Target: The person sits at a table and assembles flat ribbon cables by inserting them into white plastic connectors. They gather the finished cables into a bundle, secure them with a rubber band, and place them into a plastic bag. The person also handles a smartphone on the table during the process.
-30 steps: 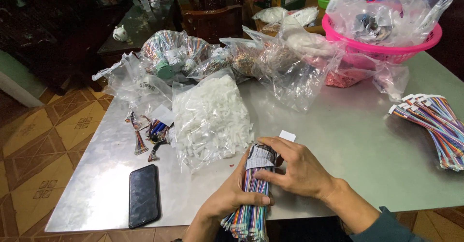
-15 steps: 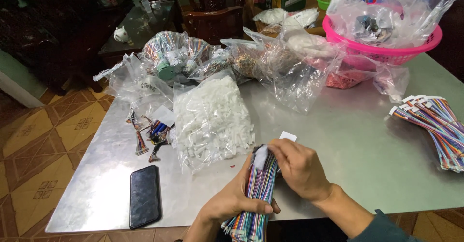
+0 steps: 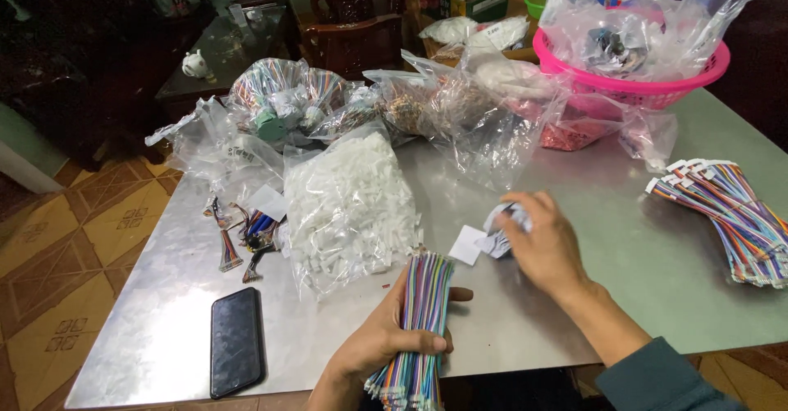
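Phone (image 3: 236,341) flat at table (image 3: 624,288) left edge. Bag of white connectors (image 3: 349,206) beside it. Left hand (image 3: 386,341) closed around wire bundle (image 3: 420,321), held upright at near edge. Right hand (image 3: 542,243) fingers pinched on crumpled paper (image 3: 502,229), just above white slip (image 3: 466,245). Finished wires (image 3: 735,214) far right.

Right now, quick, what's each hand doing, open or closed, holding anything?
Left hand: closed around a bundle of coloured wires, held upright.
Right hand: fingers curled on a crumpled white paper above the table.
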